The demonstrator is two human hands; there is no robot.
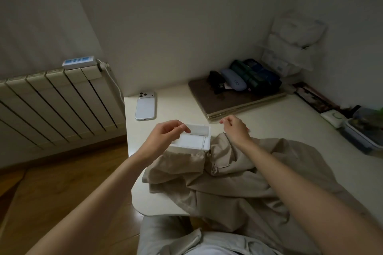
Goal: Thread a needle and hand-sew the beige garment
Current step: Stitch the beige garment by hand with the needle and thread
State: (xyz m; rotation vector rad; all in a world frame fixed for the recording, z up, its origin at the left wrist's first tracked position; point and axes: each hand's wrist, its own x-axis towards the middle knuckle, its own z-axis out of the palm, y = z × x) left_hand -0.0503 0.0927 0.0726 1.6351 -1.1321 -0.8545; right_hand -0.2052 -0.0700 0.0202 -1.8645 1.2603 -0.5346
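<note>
The beige garment (238, 174) lies crumpled on the white table (269, 122), spilling over its near edge onto my lap. My left hand (165, 136) holds a small white box (194, 141) by its raised lid, just above the garment's far left edge. My right hand (236, 128) hovers to the right of the box with thumb and forefinger pinched together; whatever is between them is too thin to make out. No needle or thread shows clearly.
A white phone (145, 106) lies face down at the table's far left corner. A brown folder stack (234, 101) carries dark pouches at the back. Containers (360, 130) sit at the right edge. A radiator (53, 103) stands left of the table.
</note>
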